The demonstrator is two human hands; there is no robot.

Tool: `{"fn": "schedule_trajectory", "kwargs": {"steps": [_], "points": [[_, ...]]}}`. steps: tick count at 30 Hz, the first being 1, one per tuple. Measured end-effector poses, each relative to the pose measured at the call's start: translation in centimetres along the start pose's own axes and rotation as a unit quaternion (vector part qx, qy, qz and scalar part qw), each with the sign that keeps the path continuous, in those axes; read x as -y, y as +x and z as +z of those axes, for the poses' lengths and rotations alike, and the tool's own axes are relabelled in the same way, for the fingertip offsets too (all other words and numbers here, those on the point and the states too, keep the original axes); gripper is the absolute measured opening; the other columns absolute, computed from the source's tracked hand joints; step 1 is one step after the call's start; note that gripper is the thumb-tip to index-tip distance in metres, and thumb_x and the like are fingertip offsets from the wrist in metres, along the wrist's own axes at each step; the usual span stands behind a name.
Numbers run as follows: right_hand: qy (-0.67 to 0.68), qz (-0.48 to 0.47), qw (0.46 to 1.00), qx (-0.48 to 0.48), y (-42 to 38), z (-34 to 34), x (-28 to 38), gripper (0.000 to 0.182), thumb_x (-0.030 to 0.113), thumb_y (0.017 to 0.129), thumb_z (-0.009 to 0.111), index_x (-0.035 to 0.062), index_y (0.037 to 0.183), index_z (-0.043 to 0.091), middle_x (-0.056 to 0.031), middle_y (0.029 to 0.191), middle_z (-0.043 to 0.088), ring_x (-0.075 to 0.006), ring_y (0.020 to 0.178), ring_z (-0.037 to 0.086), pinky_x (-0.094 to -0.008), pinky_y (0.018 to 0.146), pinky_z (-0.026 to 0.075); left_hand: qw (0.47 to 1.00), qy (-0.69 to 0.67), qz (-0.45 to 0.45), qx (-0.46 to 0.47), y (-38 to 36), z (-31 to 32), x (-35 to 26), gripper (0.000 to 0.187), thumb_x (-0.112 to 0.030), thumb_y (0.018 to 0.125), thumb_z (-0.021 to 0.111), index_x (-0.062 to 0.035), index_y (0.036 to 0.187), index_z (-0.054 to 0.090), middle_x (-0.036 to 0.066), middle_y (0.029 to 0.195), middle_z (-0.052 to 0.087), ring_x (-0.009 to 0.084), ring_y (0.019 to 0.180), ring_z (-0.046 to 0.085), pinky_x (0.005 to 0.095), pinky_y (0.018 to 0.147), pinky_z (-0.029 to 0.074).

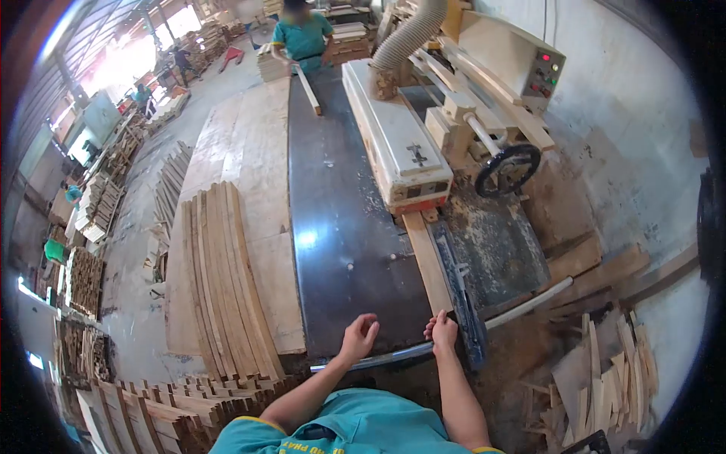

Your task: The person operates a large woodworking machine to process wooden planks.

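Note:
A wooden board (426,261) lies on the dark machine table (344,291), its far end under the white machine housing (404,159) and its side along a metal guide (458,291). My right hand (442,331) is closed on the board's near end. To the left, my left hand (358,337) hovers near the table's front edge, fingers curled but apart, holding nothing. Several long boards (227,280) lie side by side on the pale wooden surface (265,227) left of the table.
A co-worker (304,38) holds a wood strip (307,89) at the table's far end. A black handwheel (508,170) juts out right of the housing. Offcuts (605,378) are heaped at the lower right, and stacked wood (166,416) stands at the lower left.

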State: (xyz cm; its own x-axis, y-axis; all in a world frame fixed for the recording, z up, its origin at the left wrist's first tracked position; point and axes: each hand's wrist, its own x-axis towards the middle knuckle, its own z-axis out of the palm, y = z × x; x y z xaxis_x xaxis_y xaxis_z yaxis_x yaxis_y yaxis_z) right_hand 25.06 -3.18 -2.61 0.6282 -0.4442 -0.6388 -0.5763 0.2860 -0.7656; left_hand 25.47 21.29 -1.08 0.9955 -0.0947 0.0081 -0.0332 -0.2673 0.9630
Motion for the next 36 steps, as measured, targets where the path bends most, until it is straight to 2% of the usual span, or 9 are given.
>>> {"fn": "schedule_trajectory", "kwargs": {"steps": [10, 13, 18, 22, 26, 28, 30, 33, 36], "points": [[0.100, -0.028, 0.994, 0.046, 2.6, 4.7, 4.6, 0.052, 0.042, 0.111, 0.039, -0.0037, 0.101, 0.062, -0.0121, 0.076, 0.070, -0.0204, 0.058, 0.067, -0.0332, 0.047, 0.053, 0.998, -0.018, -0.050, -0.046, -5.0, -5.3, 0.0, 0.025, -0.021, 0.102, 0.064, 0.0005, 0.116, 0.067, 0.003, 0.086, 0.068, 0.0089, 0.078, 0.061, 0.0269, 0.070, 0.051], [0.039, -0.091, 0.986, 0.137, -0.1, 4.1, 4.6, 0.047, 0.044, 0.110, 0.042, 0.0009, 0.107, 0.062, -0.0102, 0.078, 0.071, -0.0198, 0.059, 0.069, -0.0309, 0.050, 0.054, 0.991, -0.051, -0.103, -0.074, -6.1, -7.1, 0.9, 0.025, -0.021, 0.103, 0.064, 0.0000, 0.115, 0.068, 0.003, 0.088, 0.070, 0.0095, 0.081, 0.064, 0.0268, 0.074, 0.053], [-0.064, -0.158, 0.940, 0.295, -5.7, -0.6, -0.4, 0.040, 0.038, 0.109, 0.048, 0.0008, 0.115, 0.063, -0.0116, 0.081, 0.074, -0.0189, 0.065, 0.070, -0.0309, 0.057, 0.055, 0.980, -0.072, -0.108, -0.150, -8.6, -9.8, 2.9, 0.025, -0.022, 0.103, 0.064, 0.0002, 0.113, 0.069, 0.003, 0.087, 0.070, 0.0094, 0.079, 0.064, 0.0263, 0.072, 0.053], [-0.118, -0.043, 0.940, 0.317, -7.4, -6.9, -8.9, 0.038, 0.035, 0.109, 0.050, -0.0001, 0.115, 0.065, -0.0124, 0.082, 0.074, -0.0203, 0.065, 0.071, -0.0330, 0.059, 0.057, 0.949, -0.131, -0.194, -0.209, -12.0, -11.9, 3.6, 0.022, -0.023, 0.103, 0.062, -0.0020, 0.106, 0.070, 0.004, 0.082, 0.066, 0.0103, 0.069, 0.060, 0.0254, 0.062, 0.049], [-0.116, -0.010, 0.954, 0.275, -10.7, -12.1, -13.9, 0.037, 0.035, 0.108, 0.053, 0.0017, 0.113, 0.068, -0.0107, 0.083, 0.073, -0.0200, 0.069, 0.069, -0.0343, 0.062, 0.055, 0.877, -0.295, -0.309, -0.220, -17.1, -13.5, 4.1, 0.033, -0.036, 0.103, 0.064, -0.0037, 0.100, 0.063, 0.003, 0.075, 0.057, 0.0162, 0.065, 0.057, 0.0299, 0.060, 0.051], [-0.113, -0.028, 0.961, 0.253, -12.0, -13.1, -14.3, 0.038, 0.037, 0.108, 0.053, 0.0035, 0.110, 0.070, -0.0089, 0.082, 0.071, -0.0197, 0.071, 0.066, -0.0352, 0.064, 0.053, 0.761, -0.374, -0.429, -0.311, -18.4, -14.1, 2.5, 0.046, -0.048, 0.099, 0.066, -0.0048, 0.112, 0.058, 0.005, 0.079, 0.058, 0.0197, 0.072, 0.060, 0.0341, 0.061, 0.054], [-0.102, 0.007, 0.964, 0.244, -12.4, -13.9, -15.0, 0.031, 0.029, 0.107, 0.055, 0.0033, 0.120, 0.068, -0.0104, 0.087, 0.075, -0.0178, 0.071, 0.070, -0.0332, 0.062, 0.055, 0.731, -0.435, -0.412, -0.327, -18.7, -16.0, 7.0, 0.055, -0.056, 0.096, 0.066, -0.0071, 0.119, 0.053, 0.008, 0.087, 0.060, 0.0222, 0.077, 0.062, 0.0371, 0.064, 0.056], [-0.100, 0.006, 0.960, 0.260, -12.1, -13.3, -14.7, 0.032, 0.031, 0.107, 0.055, 0.0045, 0.118, 0.069, -0.0088, 0.084, 0.073, -0.0180, 0.071, 0.068, -0.0334, 0.061, 0.054, 0.651, -0.615, -0.265, -0.356, -18.3, -17.4, 9.0, 0.050, -0.051, 0.096, 0.069, -0.0085, 0.116, 0.051, 0.010, 0.093, 0.064, 0.0227, 0.079, 0.063, 0.0362, 0.068, 0.057], [-0.158, 0.028, 0.951, 0.265, -9.6, -12.1, -15.7, 0.035, 0.032, 0.108, 0.054, 0.0005, 0.118, 0.066, -0.0129, 0.086, 0.075, -0.0199, 0.071, 0.072, -0.0321, 0.061, 0.057, 0.655, -0.598, -0.272, -0.373, -18.3, -17.1, 10.7, 0.041, -0.043, 0.097, 0.070, -0.0082, 0.111, 0.055, 0.009, 0.090, 0.065, 0.0214, 0.081, 0.063, 0.0341, 0.070, 0.057]]}}
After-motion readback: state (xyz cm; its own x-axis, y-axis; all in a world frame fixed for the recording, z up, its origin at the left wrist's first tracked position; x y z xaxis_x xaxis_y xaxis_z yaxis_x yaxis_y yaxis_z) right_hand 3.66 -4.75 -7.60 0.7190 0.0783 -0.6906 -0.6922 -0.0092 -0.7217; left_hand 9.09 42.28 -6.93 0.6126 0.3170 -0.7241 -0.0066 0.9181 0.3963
